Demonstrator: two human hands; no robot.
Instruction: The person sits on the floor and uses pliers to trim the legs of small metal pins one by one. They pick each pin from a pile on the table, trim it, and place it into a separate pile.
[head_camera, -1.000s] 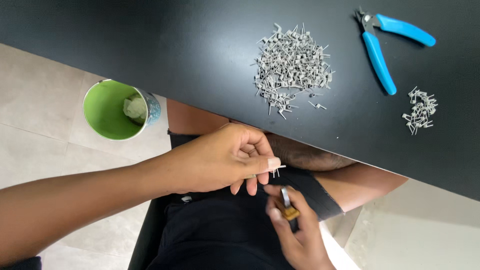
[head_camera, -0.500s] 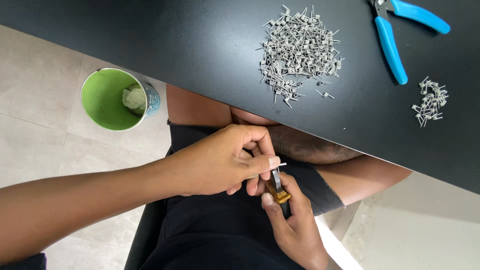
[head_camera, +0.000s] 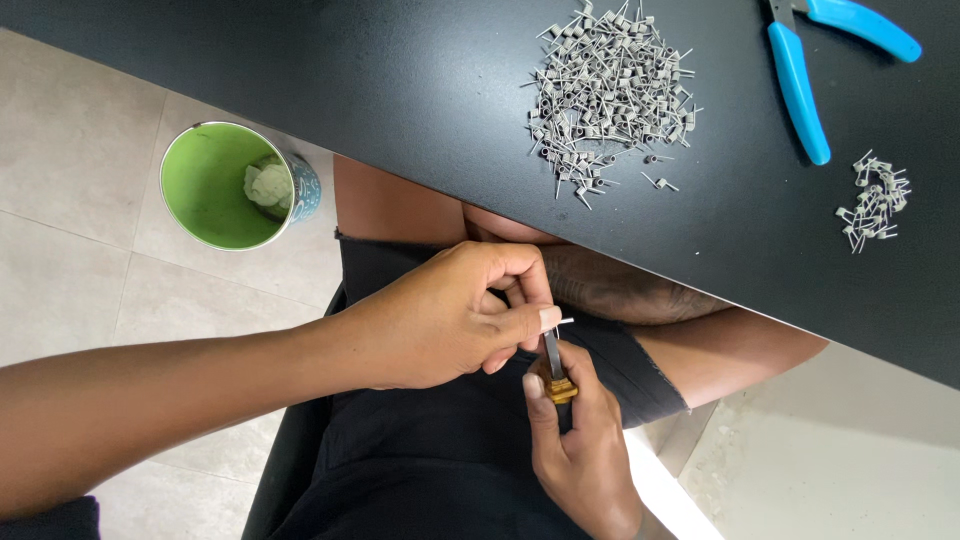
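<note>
Below the black table (head_camera: 350, 70), beside green cup (head_camera: 215, 185): hands pinching wire piece (head_camera: 563, 322) and small tool (head_camera: 556, 370).

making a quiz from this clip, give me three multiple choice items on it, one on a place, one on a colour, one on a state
1. Where does the green cup stand?
A. on the floor beside the black table
B. on the table
C. on the person's lap

2. What colour are the handles of the pliers?
A. red
B. blue
C. yellow

3. What is the right hand doing?
A. lying flat on the table
B. resting open and empty
C. gripping a small brass-collared tool

Answers: 1 A, tiles show all round it, clear of the table edge. 2 B, both handles are bright blue. 3 C, its fingers close round the tool, which the left hand meets with a small wire piece.
</note>
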